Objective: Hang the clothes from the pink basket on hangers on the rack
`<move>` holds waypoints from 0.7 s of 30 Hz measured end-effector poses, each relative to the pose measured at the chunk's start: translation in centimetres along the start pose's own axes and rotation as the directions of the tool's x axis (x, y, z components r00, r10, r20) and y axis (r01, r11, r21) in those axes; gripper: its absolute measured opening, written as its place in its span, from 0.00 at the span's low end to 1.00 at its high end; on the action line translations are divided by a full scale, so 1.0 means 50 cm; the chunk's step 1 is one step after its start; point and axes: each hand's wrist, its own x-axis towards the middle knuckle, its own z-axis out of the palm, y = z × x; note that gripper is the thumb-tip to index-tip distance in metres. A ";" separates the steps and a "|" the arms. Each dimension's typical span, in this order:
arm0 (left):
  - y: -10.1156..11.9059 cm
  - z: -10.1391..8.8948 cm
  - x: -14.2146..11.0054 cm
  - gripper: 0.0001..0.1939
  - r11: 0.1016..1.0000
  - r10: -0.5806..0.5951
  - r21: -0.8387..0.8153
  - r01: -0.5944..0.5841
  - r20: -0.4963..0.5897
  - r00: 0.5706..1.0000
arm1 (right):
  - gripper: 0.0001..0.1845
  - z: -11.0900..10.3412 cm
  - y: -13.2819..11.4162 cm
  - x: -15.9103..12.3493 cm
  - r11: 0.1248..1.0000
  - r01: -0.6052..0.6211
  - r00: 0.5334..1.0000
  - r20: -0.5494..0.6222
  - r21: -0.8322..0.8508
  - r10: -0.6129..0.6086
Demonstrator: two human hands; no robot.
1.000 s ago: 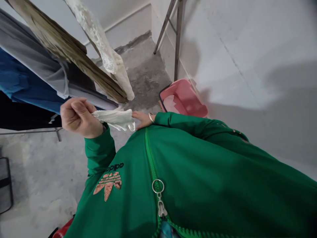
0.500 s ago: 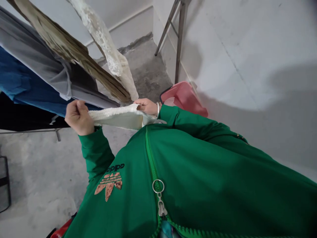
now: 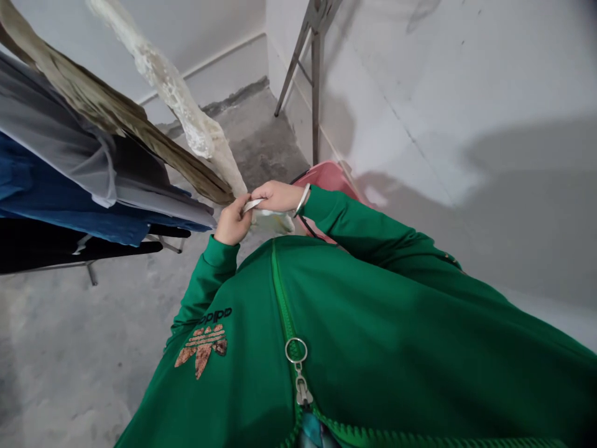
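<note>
A white cloth (image 3: 273, 222) is held in front of my belly, bunched up, with most of it hidden behind my hands and jacket. My left hand (image 3: 234, 221) pinches its edge between thumb and fingers. Right beside it, my right hand (image 3: 280, 196), with a silver bangle at the wrist, is closed on the same cloth. The two hands nearly touch. Just beyond them hangs the lower end of a white lacy garment (image 3: 191, 124), close to an olive garment (image 3: 116, 112).
Grey (image 3: 60, 118), blue (image 3: 79, 208) and black clothes (image 3: 69, 246) hang at the left over a metal rack. A pink plastic container (image 3: 329, 174) stands behind my right forearm. Metal legs (image 3: 315, 93) of a stand rest near the white wall (image 3: 466, 74).
My left hand has moved right, up to my right hand, so the cloth stretched between them is now gathered. The view has shifted slightly, with the hanging clothes lower and further left.
</note>
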 end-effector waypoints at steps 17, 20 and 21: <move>-0.071 -0.060 -0.004 0.08 0.836 -0.430 0.244 0.491 -0.265 0.863 | 0.12 -0.056 0.109 -0.134 0.975 -0.066 0.973 -0.202 0.210 0.110; -0.059 -0.036 -0.026 0.07 0.826 -0.493 0.125 0.549 -0.311 0.813 | 0.12 -0.048 0.084 -0.150 0.984 -0.028 0.981 -0.186 0.178 0.062; -0.057 -0.031 -0.032 0.08 0.836 -0.488 0.087 0.541 -0.331 0.808 | 0.12 -0.048 0.078 -0.154 0.988 -0.022 0.984 -0.174 0.154 0.049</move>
